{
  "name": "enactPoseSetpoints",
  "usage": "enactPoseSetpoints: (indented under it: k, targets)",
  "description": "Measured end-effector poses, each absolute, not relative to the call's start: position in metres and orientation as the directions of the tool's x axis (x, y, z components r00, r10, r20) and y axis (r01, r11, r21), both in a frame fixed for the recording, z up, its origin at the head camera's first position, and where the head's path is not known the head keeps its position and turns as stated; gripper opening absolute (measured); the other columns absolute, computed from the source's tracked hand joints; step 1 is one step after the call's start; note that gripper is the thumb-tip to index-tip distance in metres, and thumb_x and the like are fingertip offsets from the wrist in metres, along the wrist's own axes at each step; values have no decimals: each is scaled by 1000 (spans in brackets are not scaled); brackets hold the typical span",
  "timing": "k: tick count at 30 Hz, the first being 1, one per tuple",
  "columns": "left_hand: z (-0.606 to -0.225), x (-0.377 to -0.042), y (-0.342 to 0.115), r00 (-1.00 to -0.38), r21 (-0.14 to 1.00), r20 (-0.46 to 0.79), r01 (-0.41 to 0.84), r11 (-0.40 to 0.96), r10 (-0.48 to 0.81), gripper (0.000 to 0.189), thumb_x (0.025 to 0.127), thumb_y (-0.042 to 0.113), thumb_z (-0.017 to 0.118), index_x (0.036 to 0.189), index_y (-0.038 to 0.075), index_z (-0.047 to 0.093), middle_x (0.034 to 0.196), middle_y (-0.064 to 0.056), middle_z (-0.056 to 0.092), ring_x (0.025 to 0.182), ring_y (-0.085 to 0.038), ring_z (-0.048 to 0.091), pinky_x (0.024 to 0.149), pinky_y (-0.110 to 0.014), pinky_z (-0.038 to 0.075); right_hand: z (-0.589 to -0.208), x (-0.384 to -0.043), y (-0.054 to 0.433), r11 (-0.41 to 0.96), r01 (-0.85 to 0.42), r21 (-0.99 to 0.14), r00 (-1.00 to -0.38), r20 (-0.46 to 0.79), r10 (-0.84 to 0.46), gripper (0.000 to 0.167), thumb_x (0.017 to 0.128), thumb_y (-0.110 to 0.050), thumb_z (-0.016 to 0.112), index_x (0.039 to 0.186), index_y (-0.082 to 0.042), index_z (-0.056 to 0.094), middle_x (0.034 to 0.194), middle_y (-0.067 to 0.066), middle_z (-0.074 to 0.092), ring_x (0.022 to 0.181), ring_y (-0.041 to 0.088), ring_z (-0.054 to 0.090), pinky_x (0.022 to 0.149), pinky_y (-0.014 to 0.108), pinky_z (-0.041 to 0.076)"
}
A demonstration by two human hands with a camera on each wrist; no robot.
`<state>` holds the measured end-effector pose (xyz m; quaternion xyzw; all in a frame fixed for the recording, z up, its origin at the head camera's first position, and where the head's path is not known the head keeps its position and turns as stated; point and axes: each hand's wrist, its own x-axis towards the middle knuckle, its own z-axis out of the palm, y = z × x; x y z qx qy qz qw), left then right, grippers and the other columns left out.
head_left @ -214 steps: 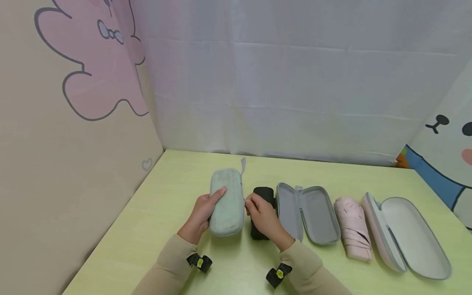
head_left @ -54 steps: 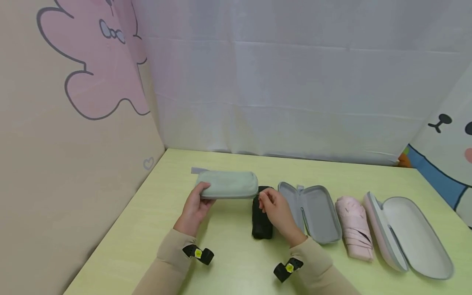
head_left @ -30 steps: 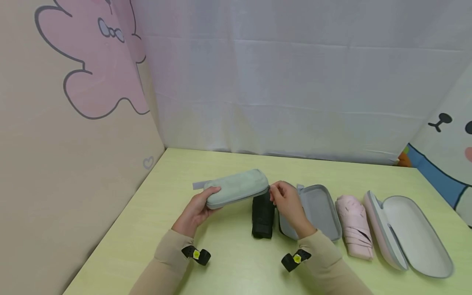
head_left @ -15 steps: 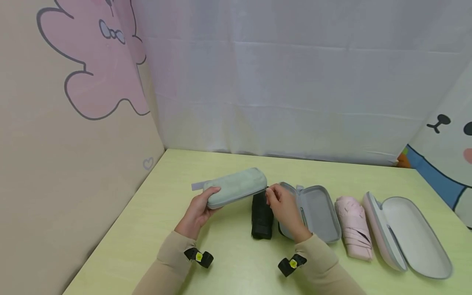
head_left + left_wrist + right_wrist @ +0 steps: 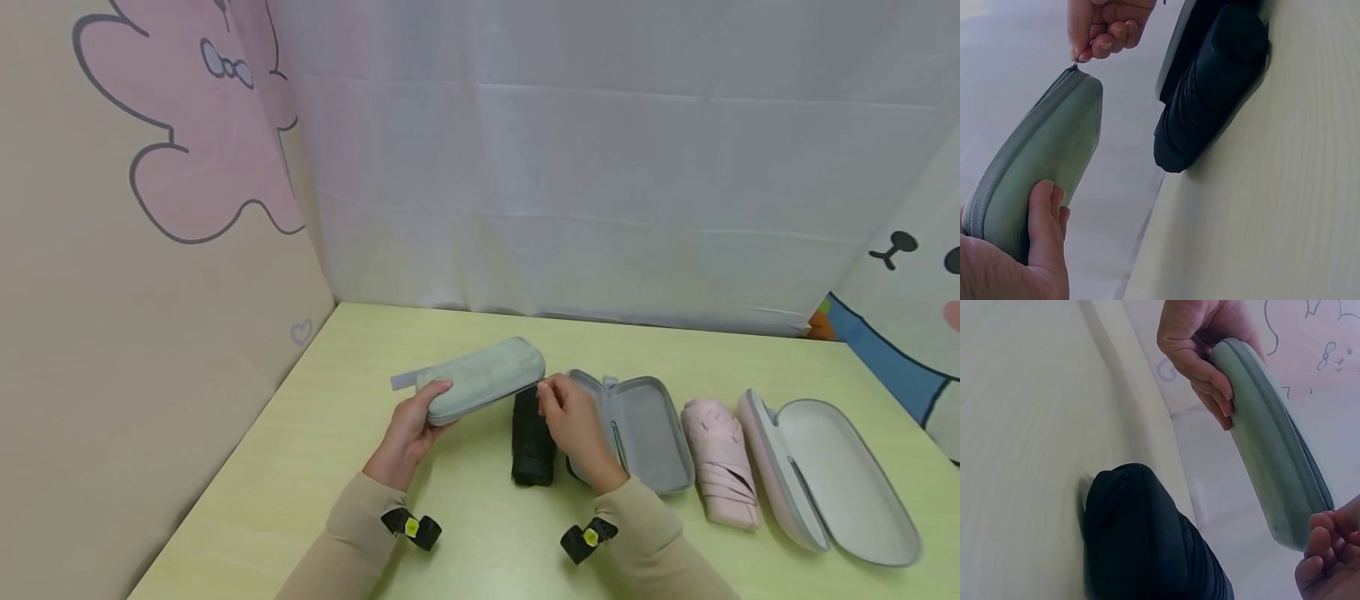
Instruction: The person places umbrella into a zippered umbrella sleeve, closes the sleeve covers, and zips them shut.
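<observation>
My left hand (image 5: 409, 430) grips the near left end of a pale green zip case (image 5: 487, 377), thumb on top and fingers underneath. The case is raised off the table and slants up to the right. A grey strap (image 5: 406, 380) sticks out from its left end. At the opposite end, my right hand (image 5: 576, 425) pinches the zipper pull (image 5: 1075, 65) between thumb and finger. In the right wrist view, zip teeth (image 5: 1311, 469) show along the side, with a narrow dark gap beside them. The inside of the case is hidden.
A black folded umbrella (image 5: 533, 442) lies below the case's right end. To its right are an unzipped grey-lined case (image 5: 654, 433), partly behind my right hand, a pink folded umbrella (image 5: 720, 462) and an opened pink case with a white lining (image 5: 843, 483). A wall stands at the left.
Seven seconds ago the green case pointed away from me; it has turned sideways, its right end now tilted up. My right hand has moved from its long side to its right end.
</observation>
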<state>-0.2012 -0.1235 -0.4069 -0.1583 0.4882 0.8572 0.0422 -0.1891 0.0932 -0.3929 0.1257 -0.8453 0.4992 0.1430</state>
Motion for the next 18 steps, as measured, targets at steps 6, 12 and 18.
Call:
enactPoseSetpoints:
  k: [6,12,18]
  targets:
    - [-406,-200,-120,-946,820,-311,-216,-530,-96,54,83,9,63,128,-10,39,106,-19,48,84,-20,58,75,-36,52,-393,-188,91,477,-362,-800,-923,379,-65,17,95,-7,52,78,-7,57,63,-1,50,50,15,41,49,29,36]
    - [-405,-199,-117,-945,817,-310,-208,-538,-105,55,83,10,64,128,-11,39,106,-19,49,82,-18,59,74,-35,52,-395,-188,88,467,-360,-808,-924,377,-60,17,95,-7,52,80,-4,57,62,-1,50,50,15,41,49,28,35]
    - [-406,-197,-114,-940,810,-320,-207,-549,-119,55,82,10,65,126,-12,40,99,-16,52,78,-17,60,71,-32,53,-398,-187,85,467,-349,-812,-927,371,-49,16,95,-6,53,79,-2,58,62,-1,50,50,14,42,48,27,35]
